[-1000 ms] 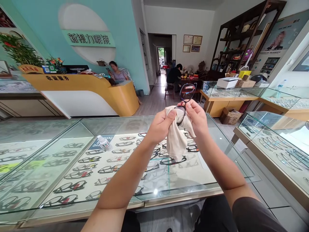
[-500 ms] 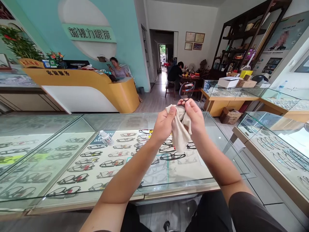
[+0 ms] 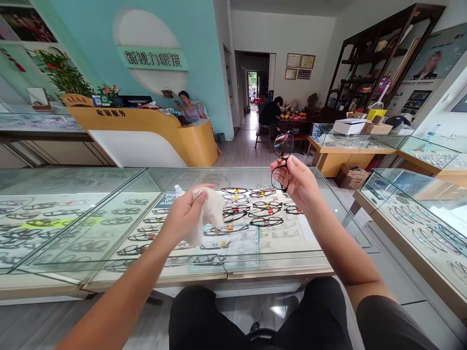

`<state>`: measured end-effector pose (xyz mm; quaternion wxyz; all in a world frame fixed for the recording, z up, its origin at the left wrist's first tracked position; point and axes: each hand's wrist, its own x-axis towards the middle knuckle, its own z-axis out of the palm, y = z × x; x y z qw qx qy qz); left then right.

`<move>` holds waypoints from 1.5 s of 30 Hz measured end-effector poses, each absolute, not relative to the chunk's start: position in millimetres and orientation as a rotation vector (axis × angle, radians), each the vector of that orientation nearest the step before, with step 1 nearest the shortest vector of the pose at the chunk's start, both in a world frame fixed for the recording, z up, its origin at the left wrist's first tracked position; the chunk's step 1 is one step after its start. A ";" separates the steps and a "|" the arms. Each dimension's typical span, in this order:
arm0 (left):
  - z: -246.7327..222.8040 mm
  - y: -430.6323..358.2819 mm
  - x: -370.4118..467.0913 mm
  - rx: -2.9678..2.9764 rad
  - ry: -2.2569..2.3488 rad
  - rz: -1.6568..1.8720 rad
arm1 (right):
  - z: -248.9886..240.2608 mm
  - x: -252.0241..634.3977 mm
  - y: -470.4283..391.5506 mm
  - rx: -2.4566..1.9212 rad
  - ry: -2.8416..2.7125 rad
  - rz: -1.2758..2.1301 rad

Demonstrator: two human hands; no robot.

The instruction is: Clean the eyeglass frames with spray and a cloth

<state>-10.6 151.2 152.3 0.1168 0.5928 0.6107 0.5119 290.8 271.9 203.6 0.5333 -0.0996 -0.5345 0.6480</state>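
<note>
Black-framed glasses (image 3: 280, 178) are held upright on end in my right hand (image 3: 299, 182), whose fingers grip them near the middle, one lens above the other. My left hand (image 3: 184, 216) is closed on a pale cream cloth (image 3: 212, 210) that hangs down from the fingers. The two hands are well apart, both above the glass display case (image 3: 233, 275). Behind my left hand a small white bottle (image 3: 178, 190) stands on the glass, partly hidden.
Rows of eyeglass frames (image 3: 266, 221) lie inside the case. A second case (image 3: 419, 233) stands at the right. Farther back are a yellow and white counter (image 3: 197, 146) with a seated person (image 3: 191, 109), and another person (image 3: 270, 114) at a table.
My left hand has moved left and down with the cloth, away from the glasses. The glasses, earlier partly covered by cloth, now show in my right hand. The view has shifted slightly left.
</note>
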 end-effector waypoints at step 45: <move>221.6 219.6 113.3 2.414 1.371 2.137 | 269.4 370.9 276.6 -0.454 -2.021 0.966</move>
